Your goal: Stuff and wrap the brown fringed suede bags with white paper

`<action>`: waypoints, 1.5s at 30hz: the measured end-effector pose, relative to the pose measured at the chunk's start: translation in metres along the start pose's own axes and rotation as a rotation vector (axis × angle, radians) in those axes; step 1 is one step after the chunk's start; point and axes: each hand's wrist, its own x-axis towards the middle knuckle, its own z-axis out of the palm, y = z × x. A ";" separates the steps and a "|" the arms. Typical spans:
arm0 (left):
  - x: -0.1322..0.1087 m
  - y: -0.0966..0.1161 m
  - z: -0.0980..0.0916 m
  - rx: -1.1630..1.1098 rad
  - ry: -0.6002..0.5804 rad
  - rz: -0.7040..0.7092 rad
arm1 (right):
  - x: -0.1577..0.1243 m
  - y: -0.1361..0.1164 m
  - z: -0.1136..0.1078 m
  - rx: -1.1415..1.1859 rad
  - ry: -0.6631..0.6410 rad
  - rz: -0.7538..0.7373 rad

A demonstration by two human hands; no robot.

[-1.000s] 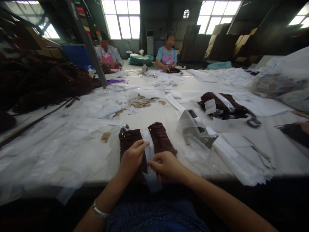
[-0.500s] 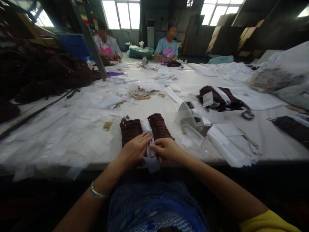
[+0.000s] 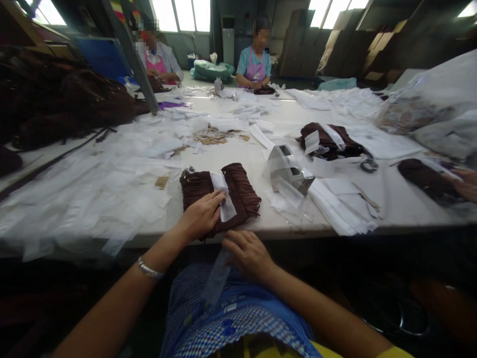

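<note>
A dark brown fringed bag (image 3: pixel 242 189) lies at the table's front edge, with a white translucent wrapping strip (image 3: pixel 228 210) across its middle. My left hand (image 3: pixel 203 214) rests on the bag, its fingers stretched out over this strip. Just below the bag, at the table edge, my right hand (image 3: pixel 249 253) has its fingers bent around the upper end of a loose translucent strip (image 3: pixel 218 278). That strip hangs down in front of the blue checked apron (image 3: pixel 194 293). The thumb of my right hand is mostly hidden.
A grey tape dispenser (image 3: pixel 290 169) stands right of the bag, beside stacked white sheets (image 3: pixel 341 209). Clear plastic pieces (image 3: pixel 93 199) cover the left side. Another wrapped brown bag (image 3: pixel 331 139) lies behind. A co-worker's hand (image 3: pixel 465 184) reaches in at right; two people sit across the table.
My right hand has moved from the bag down to the table edge, with the loose strip. My left hand stays on the bag. A co-worker's hand has appeared at the right.
</note>
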 end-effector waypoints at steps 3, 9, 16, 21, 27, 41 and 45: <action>0.000 0.000 0.000 -0.006 -0.019 -0.002 | -0.015 0.009 0.010 -0.038 -0.016 -0.125; 0.001 0.001 0.000 -0.002 -0.021 0.011 | -0.053 0.023 0.009 -0.147 0.007 -0.246; 0.000 0.000 0.000 0.022 -0.025 0.038 | -0.032 0.041 0.047 -0.228 0.240 -0.366; 0.000 0.001 0.001 0.083 -0.011 0.075 | -0.020 0.031 0.034 -0.051 0.302 -0.446; -0.003 0.010 0.000 0.225 -0.024 0.155 | -0.028 0.008 -0.008 0.105 0.288 -0.447; -0.031 0.021 -0.015 -0.085 -0.023 0.078 | -0.030 0.008 -0.020 0.398 0.313 -0.287; -0.044 0.028 0.001 0.078 0.125 0.108 | -0.026 0.004 -0.033 0.391 0.303 -0.305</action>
